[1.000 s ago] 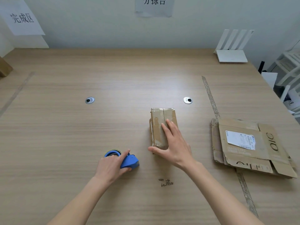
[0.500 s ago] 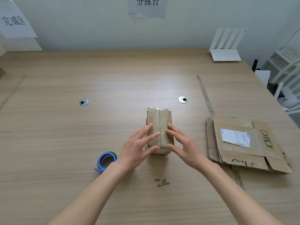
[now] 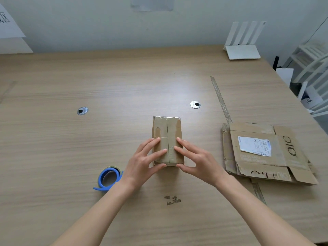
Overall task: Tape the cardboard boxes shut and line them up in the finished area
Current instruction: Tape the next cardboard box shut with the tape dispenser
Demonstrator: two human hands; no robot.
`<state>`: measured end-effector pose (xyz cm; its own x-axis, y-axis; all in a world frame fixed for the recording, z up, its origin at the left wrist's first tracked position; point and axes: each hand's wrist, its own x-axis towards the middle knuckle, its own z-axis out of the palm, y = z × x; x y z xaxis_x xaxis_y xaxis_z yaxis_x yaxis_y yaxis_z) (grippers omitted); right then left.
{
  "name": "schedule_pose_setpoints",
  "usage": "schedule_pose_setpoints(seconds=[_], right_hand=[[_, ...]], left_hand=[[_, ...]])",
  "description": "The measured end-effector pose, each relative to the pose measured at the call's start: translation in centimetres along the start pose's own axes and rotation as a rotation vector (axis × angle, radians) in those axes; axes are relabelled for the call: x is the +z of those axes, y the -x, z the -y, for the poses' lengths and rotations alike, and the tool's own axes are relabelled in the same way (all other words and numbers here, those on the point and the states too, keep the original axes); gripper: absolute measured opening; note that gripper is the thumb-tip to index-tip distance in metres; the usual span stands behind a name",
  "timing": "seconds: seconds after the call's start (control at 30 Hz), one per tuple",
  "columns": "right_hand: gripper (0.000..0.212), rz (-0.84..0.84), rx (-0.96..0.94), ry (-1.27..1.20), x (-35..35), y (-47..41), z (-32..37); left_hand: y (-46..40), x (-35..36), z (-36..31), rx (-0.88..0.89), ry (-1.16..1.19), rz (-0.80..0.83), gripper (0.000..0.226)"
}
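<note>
The small cardboard box [image 3: 167, 139] sits near the middle of the table [image 3: 88, 139], its top seam running away from the person. The left hand [image 3: 143, 164] and right hand [image 3: 198, 160] lie on its near end either side of the seam, fingers straight and spread, thumbs against the near face; neither grips anything. To seal well, the person should press outward from the seam. The tape dispenser [image 3: 108, 178] lies just left. A flattened box [image 3: 262, 151] waits to the right.
</note>
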<state>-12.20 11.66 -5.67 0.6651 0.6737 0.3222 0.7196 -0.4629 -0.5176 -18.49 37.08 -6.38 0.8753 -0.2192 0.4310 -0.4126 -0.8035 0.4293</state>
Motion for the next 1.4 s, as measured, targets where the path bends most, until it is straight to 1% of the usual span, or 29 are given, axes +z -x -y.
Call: schedule_pose_setpoints(seconds=[0.13, 0.23, 0.3, 0.37, 0.53, 0.6, 0.67, 0.77, 0.87, 1.03, 1.13, 1.3, 1.33, 1.4], right_hand=[[0.055, -0.01, -0.053, 0.043, -0.1, -0.4, -0.4], [0.056, 0.022, -0.034, 0.003, -0.5, -0.7, -0.7], [0.058, 0.044, 0.057, -0.104, -0.8, -0.8, -0.5], [0.059, 0.037, 0.169, -0.285, -0.8, -0.9, 0.0], [0.061, -0.162, 0.418, -0.58, 0.2, -0.8, 1.5], [0.06, -0.165, 0.517, -0.714, 0.5, -0.5, 1.6], [0.057, -0.147, 0.564, -0.815, 0.8, -0.4, 1.6], [0.054, -0.146, 0.585, -0.889, 1.0, -0.3, 1.5], [0.049, -0.138, 0.611, -0.9, 1.5, -0.1, 1.2], [0.057, -0.124, 0.638, -0.854, 2.5, -0.1, 0.8], [0.06, -0.1, 0.624, -0.798, 2.8, 0.0, 0.6], [0.049, -0.052, 0.615, -0.764, 1.1, 0.1, 0.8], [0.051, -0.054, 0.605, -0.759, 0.8, -0.1, 0.8], [0.064, -0.047, 0.575, -0.7, 0.3, -0.5, 0.8]], left_hand=[[-0.4, 0.2, 0.6, 0.025, -0.011, 0.02, 0.042], [-0.5, 0.2, 0.9, 0.035, 0.001, 0.027, 0.043], [-0.7, -0.3, 1.2, 0.043, 0.011, 0.041, 0.045], [-0.8, -0.8, 1.4, 0.022, 0.026, 0.05, 0.048], [-0.5, -1.7, 0.6, -0.182, 0.158, 0.006, 0.056], [-0.4, -1.8, 0.3, -0.236, 0.202, 0.013, 0.055], [-0.4, -1.8, 0.3, -0.273, 0.244, 0.022, 0.052], [-0.6, -1.9, 0.4, -0.325, 0.31, 0.02, 0.05], [-0.4, -2.0, 0.4, -0.366, 0.375, 0.01, 0.049], [-0.1, -2.0, 0.8, -0.364, 0.395, -0.008, 0.05], [0.0, -2.0, 0.8, -0.365, 0.404, 0.009, 0.05], [0.1, -2.1, 1.0, -0.38, 0.413, 0.022, 0.05], [0.0, -2.2, 1.0, -0.379, 0.412, 0.028, 0.05], [-0.2, -2.3, 1.1, -0.37, 0.402, 0.034, 0.05]])
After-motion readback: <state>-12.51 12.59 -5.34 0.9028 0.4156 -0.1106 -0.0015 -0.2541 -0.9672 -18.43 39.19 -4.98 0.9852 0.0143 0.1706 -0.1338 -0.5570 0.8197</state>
